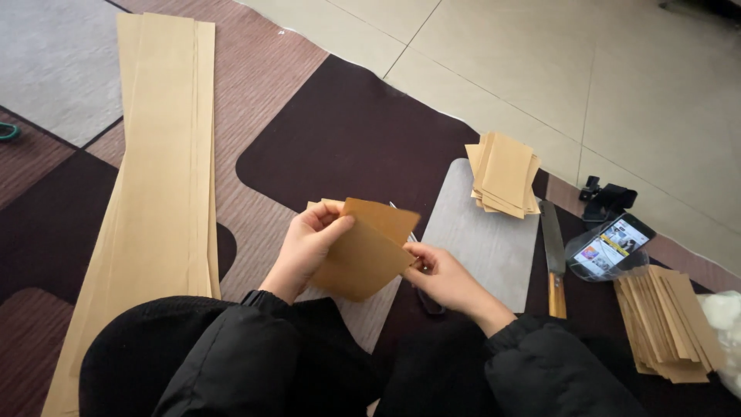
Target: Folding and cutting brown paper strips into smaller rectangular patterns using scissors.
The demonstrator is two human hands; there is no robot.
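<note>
The fingers of the left hand (309, 241) pinch the top left edge of a small brown paper piece (363, 251), thumb in front and the other fingers behind. The right hand (436, 274) is curled at the lower right edge of the same piece and seems to grip it there, but its fingertips are partly hidden, so I cannot tell for sure. The paper is held up in the air between both hands, tilted, just above a flat grey board (482, 239).

To do this well, I think both hands should hold the edges lightly so the paper stays flat and does not crease.

On the far end of the board sits a small stack of brown paper pieces (505, 174). A long knife with a wooden handle (553, 259) lies just right of the board. A phone with a lit screen (614, 245) is near it. A fanned pile of brown paper pieces (668, 320) rests at the right. Long tan paper strips (158, 185) lie far left on the patterned floor mat (347, 131).
</note>
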